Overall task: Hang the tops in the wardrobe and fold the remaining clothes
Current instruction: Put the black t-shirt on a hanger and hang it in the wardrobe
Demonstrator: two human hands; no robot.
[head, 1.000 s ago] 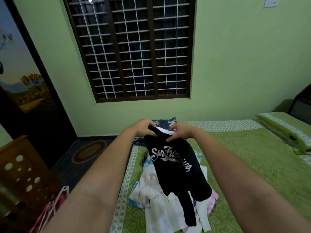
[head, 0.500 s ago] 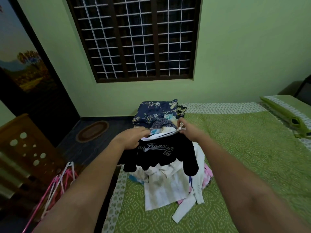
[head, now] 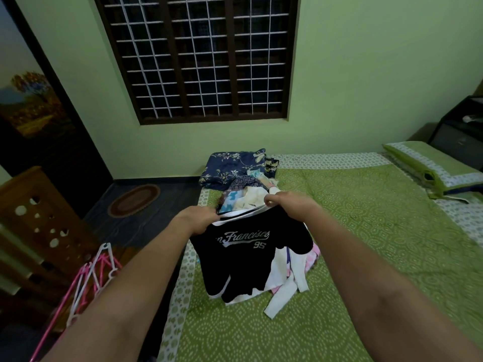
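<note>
Only readable text sits on the black top (head: pixel 251 252), chest front, just below the neckline both hands pinch: white script "n Francisco", first letters cut off beside the left hand (head: pixel 200 220). Under the script's right end, below the right hand (head: pixel 285 202): number "95", white. Nothing else legible anywhere.

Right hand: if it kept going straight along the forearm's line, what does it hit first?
Probably the pale printed clothes heaped just beyond the right hand, then the navy floral fabric. Depth is unclear; it may pass above them.
</note>
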